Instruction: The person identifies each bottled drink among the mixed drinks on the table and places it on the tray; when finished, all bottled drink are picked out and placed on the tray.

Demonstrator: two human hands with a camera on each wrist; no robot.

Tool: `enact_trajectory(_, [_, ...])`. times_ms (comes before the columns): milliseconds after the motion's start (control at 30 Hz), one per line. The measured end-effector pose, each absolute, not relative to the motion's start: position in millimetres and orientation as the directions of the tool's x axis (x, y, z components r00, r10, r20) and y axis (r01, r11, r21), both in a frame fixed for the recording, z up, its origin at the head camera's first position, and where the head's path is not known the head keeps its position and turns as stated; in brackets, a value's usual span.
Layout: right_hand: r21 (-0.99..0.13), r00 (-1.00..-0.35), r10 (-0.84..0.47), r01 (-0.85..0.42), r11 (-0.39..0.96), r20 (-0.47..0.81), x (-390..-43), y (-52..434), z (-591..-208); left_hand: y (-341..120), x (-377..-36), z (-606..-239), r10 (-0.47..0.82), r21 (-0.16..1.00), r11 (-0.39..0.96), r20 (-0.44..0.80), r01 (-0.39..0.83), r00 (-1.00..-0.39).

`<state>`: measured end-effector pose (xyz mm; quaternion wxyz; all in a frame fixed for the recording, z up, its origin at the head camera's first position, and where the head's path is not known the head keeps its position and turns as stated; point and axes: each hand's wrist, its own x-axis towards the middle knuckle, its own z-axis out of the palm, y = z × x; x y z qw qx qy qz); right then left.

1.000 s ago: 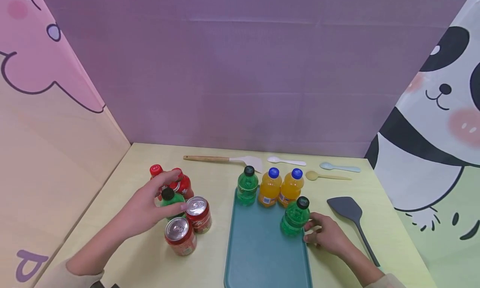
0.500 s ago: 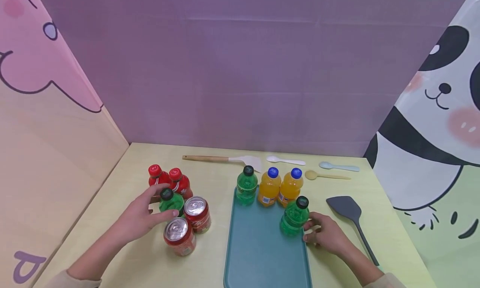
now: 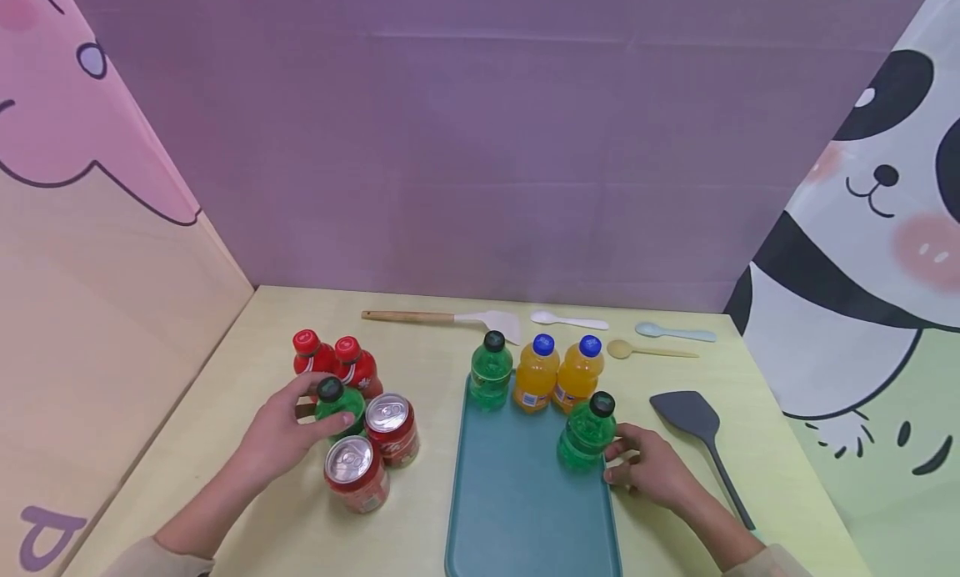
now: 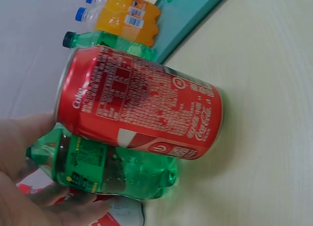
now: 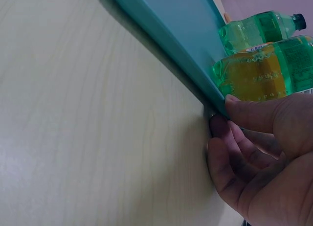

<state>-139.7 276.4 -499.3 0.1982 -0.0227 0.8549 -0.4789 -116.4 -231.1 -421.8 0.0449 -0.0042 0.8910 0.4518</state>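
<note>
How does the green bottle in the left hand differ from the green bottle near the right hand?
The green bottle on the left stands on the table among red cans, and the left hand grips it. The green bottle on the right stands on the teal tray; the right hand lies beside it. Both are upright, green, dark-capped.

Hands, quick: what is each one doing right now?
Left hand: grips the green bottle beside the red cans.
Right hand: fingers curled against the tray edge beside another green bottle; no clear grip.

The tray (image 3: 525, 510) runs off the frame's bottom edge; the left hand (image 3: 281, 431) hides part of a green bottle (image 3: 339, 406).
</note>
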Motion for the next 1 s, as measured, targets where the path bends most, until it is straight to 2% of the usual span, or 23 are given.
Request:
enact_trajectory(300, [-0.822, -0.921, -0.218, 0.159, 0.547, -0.324, -140.2, 276.3, -499.2, -232.6, -116.8, -430.0, -0.045, 0.825, 0.563, -0.032, -0.052, -0.998])
enact_trajectory(600, [-0.824, -0.92, -0.217, 0.166, 0.542, -0.327, -139.9, 276.7, -499.8, -237.2, -111.4, -429.5, -0.099, 0.826, 0.555, -0.054, -0.1, -0.994])
enact_trajectory(800, [-0.828, -0.92, -0.22, 0.164, 0.536, -0.325, -140.1, 277.5, -501.1, -245.2, -107.4, -421.0, -0.12, 0.824, 0.557, -0.039, -0.1, -0.992])
enact_trajectory(1000, [-0.83, -0.923, -0.219, 0.158, 0.535, -0.317, -140.0, 278.1, -502.4, -250.8, -102.8, -404.4, -0.139, 0.825, 0.564, 0.035, -0.05, -0.99])
